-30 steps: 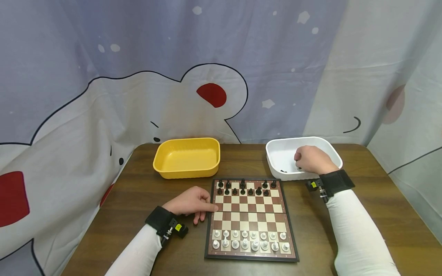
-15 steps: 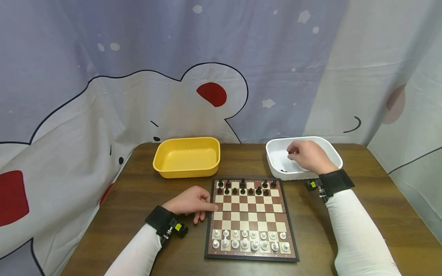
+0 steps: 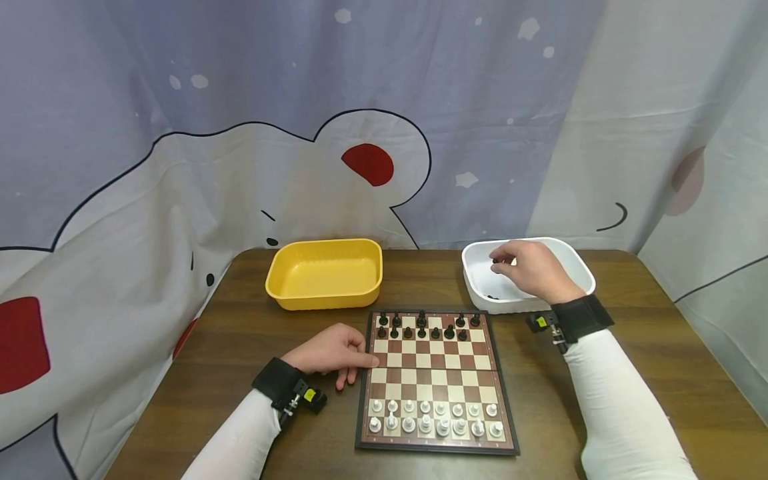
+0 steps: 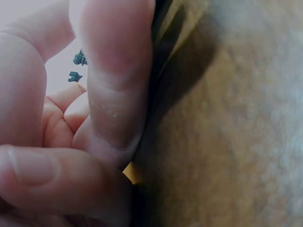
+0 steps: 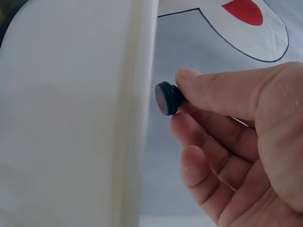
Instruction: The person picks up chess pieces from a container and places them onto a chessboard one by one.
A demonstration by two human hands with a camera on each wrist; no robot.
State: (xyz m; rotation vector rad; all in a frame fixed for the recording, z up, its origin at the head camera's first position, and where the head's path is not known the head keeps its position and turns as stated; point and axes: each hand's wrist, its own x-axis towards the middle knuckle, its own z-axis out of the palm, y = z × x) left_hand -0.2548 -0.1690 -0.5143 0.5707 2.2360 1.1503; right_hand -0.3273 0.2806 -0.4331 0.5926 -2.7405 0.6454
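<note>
A chessboard (image 3: pixel 423 377) lies on the table, white pieces standing in two rows at the near end and black pieces (image 3: pixel 422 320) at the far end, with gaps in the rearmost row. My left hand (image 3: pixel 330 350) rests at the board's left edge, one digit lying on its surface. Over the white tray (image 3: pixel 480 263), my right hand (image 3: pixel 534 270) pinches a black chess piece (image 5: pixel 165 98) between thumb and fingers. Its round base points outward in the right wrist view; the fingers hide its top. A few small dark pieces (image 3: pixel 493 297) lie in the tray.
A yellow tray (image 3: pixel 324 304) stands at the table's back left, beyond the board. Behind the wooden table (image 3: pixel 540 373) hangs a printed curtain (image 3: pixel 240 67). Each wrist wears a black strap with a small camera.
My right hand has risen and shifted left inside the white tray's outline, bringing the black chess piece up with it. The left hand and the board have stayed in place.
</note>
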